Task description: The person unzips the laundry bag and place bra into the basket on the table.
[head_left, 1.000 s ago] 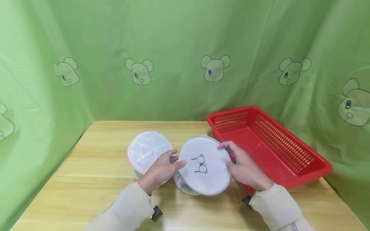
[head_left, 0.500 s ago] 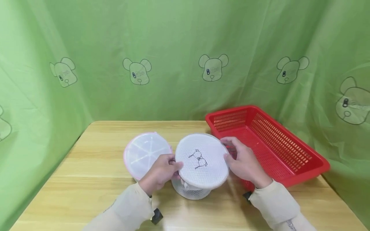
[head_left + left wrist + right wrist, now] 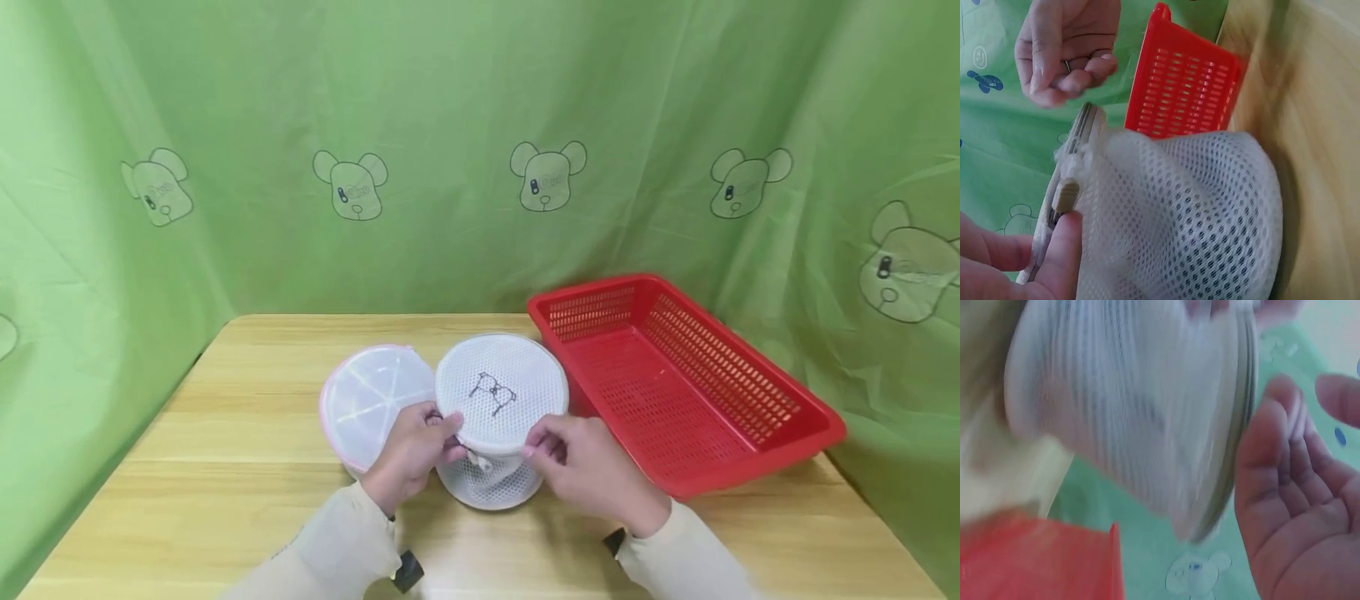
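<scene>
left hand (image 3: 411, 452): fingers clamped on the white mesh bag (image 3: 501, 412) at its upper edge; bag stands on the counter (image 3: 247, 500), apparently expanded. right hand (image 3: 596, 475): fingers and thumb apart, gripping nothing. zip (image 3: 1088, 125) closure unconfirmed, possibly outstanding.

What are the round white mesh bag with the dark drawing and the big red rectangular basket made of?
The round white mesh bag looks like soft, matte netting, perhaps polyester: its wall folds and has tiny holes. The red rectangular basket looks like hard, slightly shiny plastic: stiff, slotted walls.
</scene>
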The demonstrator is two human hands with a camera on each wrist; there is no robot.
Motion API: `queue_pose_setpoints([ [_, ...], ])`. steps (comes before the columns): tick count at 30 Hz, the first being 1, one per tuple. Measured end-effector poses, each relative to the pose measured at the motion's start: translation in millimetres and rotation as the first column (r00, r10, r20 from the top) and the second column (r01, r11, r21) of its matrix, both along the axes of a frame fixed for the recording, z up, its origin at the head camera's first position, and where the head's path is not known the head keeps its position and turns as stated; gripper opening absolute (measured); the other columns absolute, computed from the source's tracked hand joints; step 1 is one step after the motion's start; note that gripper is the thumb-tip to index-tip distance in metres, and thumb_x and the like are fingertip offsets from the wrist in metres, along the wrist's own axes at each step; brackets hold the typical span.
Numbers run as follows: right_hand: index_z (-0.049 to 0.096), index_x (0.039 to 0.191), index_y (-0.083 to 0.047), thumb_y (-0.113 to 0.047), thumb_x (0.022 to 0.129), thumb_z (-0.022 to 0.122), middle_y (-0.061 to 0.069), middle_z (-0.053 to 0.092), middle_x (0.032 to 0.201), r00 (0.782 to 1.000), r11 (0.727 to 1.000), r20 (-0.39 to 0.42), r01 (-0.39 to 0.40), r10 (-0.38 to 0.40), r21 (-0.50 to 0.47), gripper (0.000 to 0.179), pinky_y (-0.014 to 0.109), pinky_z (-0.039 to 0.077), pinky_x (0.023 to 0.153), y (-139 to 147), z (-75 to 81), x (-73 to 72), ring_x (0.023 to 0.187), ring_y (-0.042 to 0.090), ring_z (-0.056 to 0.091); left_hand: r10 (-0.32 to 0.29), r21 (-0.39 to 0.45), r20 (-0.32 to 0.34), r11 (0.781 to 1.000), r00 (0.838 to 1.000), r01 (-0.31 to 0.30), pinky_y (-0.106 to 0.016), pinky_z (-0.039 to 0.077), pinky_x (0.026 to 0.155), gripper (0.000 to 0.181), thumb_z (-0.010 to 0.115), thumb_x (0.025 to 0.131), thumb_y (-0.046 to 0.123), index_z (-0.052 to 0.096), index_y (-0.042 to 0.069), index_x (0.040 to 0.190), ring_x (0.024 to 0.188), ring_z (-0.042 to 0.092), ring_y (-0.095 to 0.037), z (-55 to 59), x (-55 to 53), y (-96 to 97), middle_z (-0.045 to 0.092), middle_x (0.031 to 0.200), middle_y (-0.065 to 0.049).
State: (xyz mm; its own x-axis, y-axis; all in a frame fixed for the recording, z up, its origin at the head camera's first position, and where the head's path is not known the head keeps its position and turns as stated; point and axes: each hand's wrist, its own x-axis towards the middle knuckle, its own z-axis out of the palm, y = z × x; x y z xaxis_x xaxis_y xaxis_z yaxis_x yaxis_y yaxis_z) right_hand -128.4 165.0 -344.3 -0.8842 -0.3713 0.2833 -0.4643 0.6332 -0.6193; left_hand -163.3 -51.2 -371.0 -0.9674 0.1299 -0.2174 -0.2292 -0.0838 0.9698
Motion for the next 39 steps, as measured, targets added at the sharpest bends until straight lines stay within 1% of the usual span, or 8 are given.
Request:
queue_pose_setpoints([
  [5, 0.070, 0.084, -0.010, -0.014, 0.088, 0.070, -0.012, 0.060, 0.070, 0.997, 0.997, 0.051, -0.055, 0.053, 0.053, 0.006, 0.021, 0.051, 0.059, -21, -12.1, 3.3, 0.064, 0.001, 0.055, 0.054, 0.064, 0.006, 0.997, 0.999, -0.054, -0.024, 0.057, 0.069, 0.028, 0.055, 0.098, 0.007, 0.051, -0.011, 0.118, 0.075, 0.062, -0.013, -3.8, 4.4, 7.6, 0.059, 0.091, -0.012],
  [11, 0.065, 0.069, -0.016, -0.018, 0.086, 0.073, -0.015, 0.053, 0.059, 0.997, 0.994, -0.077, -0.008, 0.017, 0.107, 0.019, 0.019, 0.044, 0.049, -32, -27.6, 1.5, 0.053, -0.003, 0.046, 0.058, 0.175, 0.041, 0.982, 0.997, -0.065, -0.025, 0.056, 0.076, 0.025, 0.052, 0.100, 0.009, 0.043, -0.010, 0.114, 0.077, 0.062, -0.014, -8.7, 13.0, 18.7, 0.060, 0.091, -0.012],
  [14, 0.060, 0.064, -0.018, -0.020, 0.084, 0.076, -0.016, 0.046, 0.055, 0.990, 0.992, -0.140, 0.024, -0.007, 0.121, 0.025, 0.019, 0.039, 0.046, -35, -34.3, -1.2, 0.049, -0.002, 0.040, 0.051, 0.185, 0.036, 0.981, 0.998, -0.057, -0.028, 0.056, 0.078, 0.025, 0.050, 0.101, 0.011, 0.042, -0.009, 0.115, 0.079, 0.061, -0.014, -12.7, 13.9, 21.1, 0.059, 0.092, -0.012],
  [18, 0.055, 0.060, -0.019, -0.025, 0.081, 0.079, -0.015, 0.041, 0.053, 0.982, 0.982, -0.182, 0.088, -0.057, 0.167, 0.032, 0.019, 0.035, 0.043, -39, -41.5, -3.8, 0.049, 0.001, 0.037, 0.045, 0.162, 0.016, 0.986, 0.999, -0.047, -0.035, 0.054, 0.087, 0.029, 0.047, 0.102, 0.013, 0.041, -0.010, 0.119, 0.088, 0.061, -0.017, -18.3, 13.4, 21.1, 0.059, 0.101, -0.015],
  [21, 0.053, 0.059, -0.020, -0.029, 0.080, 0.079, -0.013, 0.039, 0.053, 0.981, 0.971, -0.175, 0.119, -0.083, 0.209, 0.034, 0.020, 0.034, 0.043, -42, -44.8, -4.5, 0.049, 0.003, 0.036, 0.039, 0.140, 0.002, 0.989, 0.999, -0.039, -0.042, 0.048, 0.097, 0.035, 0.046, 0.103, 0.015, 0.041, -0.011, 0.126, 0.100, 0.061, -0.023, -21.1, 12.6, 20.1, 0.058, 0.113, -0.019],
  [27, 0.055, 0.061, -0.019, -0.030, 0.081, 0.078, -0.012, 0.039, 0.054, 0.980, 0.966, -0.181, 0.123, -0.082, 0.226, 0.032, 0.021, 0.034, 0.044, -45, -45.2, -7.0, 0.050, 0.004, 0.036, 0.047, -0.017, -0.056, 0.999, 0.997, -0.048, -0.049, 0.035, 0.107, 0.046, 0.053, 0.100, 0.021, 0.045, -0.012, 0.131, 0.122, 0.049, -0.035, -22.6, 8.7, 14.3, 0.054, 0.128, -0.022],
  [34, 0.055, 0.062, -0.019, -0.027, 0.081, 0.078, -0.012, 0.039, 0.053, 0.984, 0.969, -0.165, 0.108, -0.072, 0.222, 0.030, 0.021, 0.034, 0.044, -47, -45.6, -11.3, 0.048, 0.004, 0.036, 0.019, -0.131, -0.069, 0.991, 0.997, -0.028, -0.047, 0.041, 0.103, 0.044, 0.058, 0.097, 0.025, 0.053, -0.011, 0.124, 0.114, 0.053, -0.030, -25.7, 3.2, 0.4, 0.059, 0.120, -0.019],
  [39, 0.060, 0.067, -0.018, -0.026, 0.081, 0.078, -0.011, 0.040, 0.057, 0.986, 0.970, -0.151, 0.109, -0.076, 0.218, 0.024, 0.022, 0.035, 0.045, -49, -45.6, -12.9, 0.051, 0.004, 0.037, 0.028, -0.161, -0.081, 0.986, 0.996, -0.041, -0.047, 0.043, 0.101, 0.043, 0.060, 0.096, 0.023, 0.055, -0.009, 0.124, 0.113, 0.055, -0.032, -25.8, 1.0, -6.2, 0.060, 0.119, -0.020],
])
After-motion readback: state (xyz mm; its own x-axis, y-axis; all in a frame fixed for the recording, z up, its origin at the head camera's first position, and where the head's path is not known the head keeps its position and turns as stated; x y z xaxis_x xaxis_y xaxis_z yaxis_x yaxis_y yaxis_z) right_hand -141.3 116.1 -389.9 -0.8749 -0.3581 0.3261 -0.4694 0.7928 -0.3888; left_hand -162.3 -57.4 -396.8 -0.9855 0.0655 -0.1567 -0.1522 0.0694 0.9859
